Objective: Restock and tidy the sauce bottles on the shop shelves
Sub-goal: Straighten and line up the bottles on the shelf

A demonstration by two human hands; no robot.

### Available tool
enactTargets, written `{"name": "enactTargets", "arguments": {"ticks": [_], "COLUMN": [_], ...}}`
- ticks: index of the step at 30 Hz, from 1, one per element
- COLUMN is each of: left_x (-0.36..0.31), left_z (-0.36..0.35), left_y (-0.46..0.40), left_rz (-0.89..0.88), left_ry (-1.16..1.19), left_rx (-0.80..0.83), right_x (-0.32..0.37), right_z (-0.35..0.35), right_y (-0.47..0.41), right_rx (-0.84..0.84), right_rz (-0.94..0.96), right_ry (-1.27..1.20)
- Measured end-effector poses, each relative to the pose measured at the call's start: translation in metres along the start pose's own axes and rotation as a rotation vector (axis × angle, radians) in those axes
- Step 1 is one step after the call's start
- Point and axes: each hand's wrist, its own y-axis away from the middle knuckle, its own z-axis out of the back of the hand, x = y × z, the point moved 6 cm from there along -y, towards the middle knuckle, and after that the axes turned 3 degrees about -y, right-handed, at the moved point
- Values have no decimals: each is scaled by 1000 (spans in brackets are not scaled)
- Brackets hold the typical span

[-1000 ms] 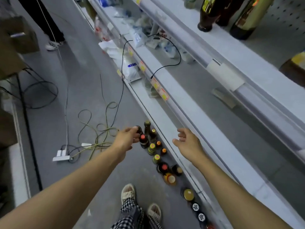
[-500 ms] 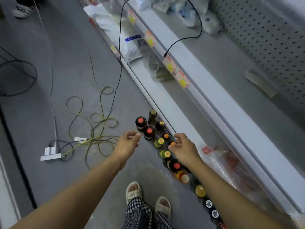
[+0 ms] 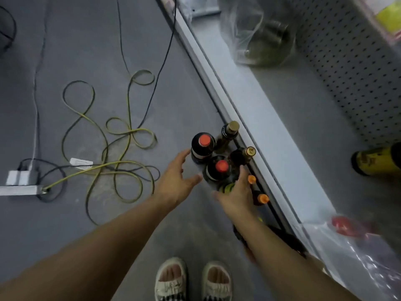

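Several sauce bottles stand in a cluster on the grey floor against the bottom shelf's edge (image 3: 243, 118). Two big dark ones have red caps, the far one (image 3: 203, 140) and the near one (image 3: 221, 166). Two gold-capped bottles (image 3: 232, 126) (image 3: 250, 151) stand behind them, and orange-capped ones (image 3: 251, 179) are to the right. My left hand (image 3: 175, 183) is open, its fingertips beside both red-capped bottles. My right hand (image 3: 236, 196) arches over a green-capped bottle (image 3: 227, 187), thumb on one side and fingers on the other. Whether it grips the bottle is unclear.
Yellow and black cables (image 3: 121, 135) loop over the floor to the left, by a power strip (image 3: 19, 190). On the shelf are a plastic bag of bottles (image 3: 260, 33), a yellow-labelled bottle (image 3: 377, 159) and a clear bag (image 3: 358, 246). My sandalled feet (image 3: 193, 279) are below.
The view has dropped and closed in on the floor bottles. Both hands have moved forward to the near red-capped bottle, and the right hand now covers the green-capped one.
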Motion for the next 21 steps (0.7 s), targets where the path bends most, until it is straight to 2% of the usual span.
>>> {"name": "enactTargets", "arguments": {"ticks": [4, 10, 15, 21], "left_x": [20, 33, 20, 24], "left_z": [-17, -37, -47, -29], "left_y": [-68, -131, -152, -136], "left_rz": [-82, -243, -365, -436], "left_ry": [29, -121, -224, -263], "left_rx": [-86, -94, -112, -248], "right_x": [-28, -46, -57, -53], "right_z": [-31, -49, -51, -52], "right_y": [-46, -95, -110, -101], "right_rx": [-18, -216, -369, -297], "right_rz": [70, 180, 315, 444], "right_ry": [-16, -168, -193, -116]}}
